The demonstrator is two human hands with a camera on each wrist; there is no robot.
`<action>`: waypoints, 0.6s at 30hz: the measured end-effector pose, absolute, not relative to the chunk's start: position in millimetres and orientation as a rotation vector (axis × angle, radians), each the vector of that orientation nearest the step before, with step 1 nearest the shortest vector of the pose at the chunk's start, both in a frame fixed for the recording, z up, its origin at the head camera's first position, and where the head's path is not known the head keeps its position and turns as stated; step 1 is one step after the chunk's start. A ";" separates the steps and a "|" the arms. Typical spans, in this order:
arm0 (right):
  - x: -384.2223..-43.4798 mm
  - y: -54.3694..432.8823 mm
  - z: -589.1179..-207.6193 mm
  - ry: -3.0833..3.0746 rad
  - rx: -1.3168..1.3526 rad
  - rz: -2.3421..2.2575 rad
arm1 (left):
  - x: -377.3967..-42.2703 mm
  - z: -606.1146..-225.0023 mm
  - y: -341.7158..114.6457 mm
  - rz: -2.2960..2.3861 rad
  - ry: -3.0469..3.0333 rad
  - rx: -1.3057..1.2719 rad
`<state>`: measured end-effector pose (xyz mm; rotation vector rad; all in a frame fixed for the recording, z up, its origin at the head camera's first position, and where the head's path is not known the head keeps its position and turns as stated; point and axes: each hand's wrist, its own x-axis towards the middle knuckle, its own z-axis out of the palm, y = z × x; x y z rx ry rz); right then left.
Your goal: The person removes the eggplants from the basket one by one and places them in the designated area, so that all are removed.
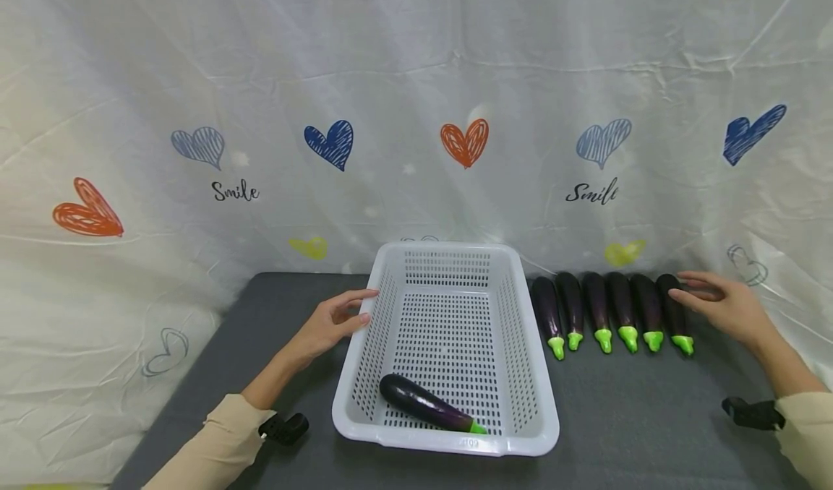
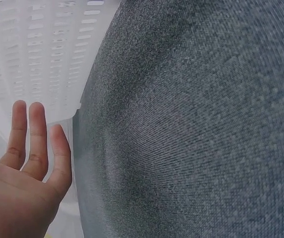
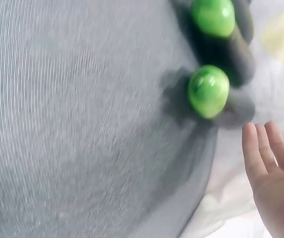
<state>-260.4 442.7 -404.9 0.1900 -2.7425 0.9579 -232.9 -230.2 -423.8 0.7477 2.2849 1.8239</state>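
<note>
A white plastic basket [image 1: 445, 439] with slotted walls stands mid-table, one dark purple eggplant [image 1: 423, 402] lying in its near end. My left hand [image 1: 330, 325] is at the basket's left rim, fingertips right at the edge; in the left wrist view its fingers [image 2: 37, 131] are extended by the slotted wall. To the right of the basket, several eggplants [image 1: 596, 302] lie side by side, green stem ends toward me. Beside the rightmost eggplant [image 1: 674, 309] is my right hand [image 1: 732, 308], thumb and fingers spread around its upper part, not closed on it.
Dark grey cloth covers the table [image 1: 625, 418]. Behind it hangs a pale curtain [image 1: 403, 201] printed with hearts and the word Smile, close to the table's back edge. A black wrist device [image 1: 283, 428] is strapped to the left arm, another wrist device [image 1: 753, 412] to the right.
</note>
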 end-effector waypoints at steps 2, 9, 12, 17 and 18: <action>-259.3 435.4 -401.7 -2.727 0.182 0.988 | -233.0 -423.6 -230.4 1.820 2.288 0.746; -258.1 407.3 -392.5 -2.635 0.251 1.187 | -232.7 -422.6 -230.4 1.822 2.282 0.736; -258.6 396.0 -389.6 -2.588 0.333 1.266 | -232.7 -422.2 -230.5 1.828 2.273 0.739; -258.2 374.9 -383.7 -2.574 0.388 1.303 | -232.7 -422.2 -230.6 1.827 2.261 0.750; -258.0 370.5 -382.2 -2.577 0.391 1.313 | -232.7 -422.3 -230.5 1.824 2.265 0.750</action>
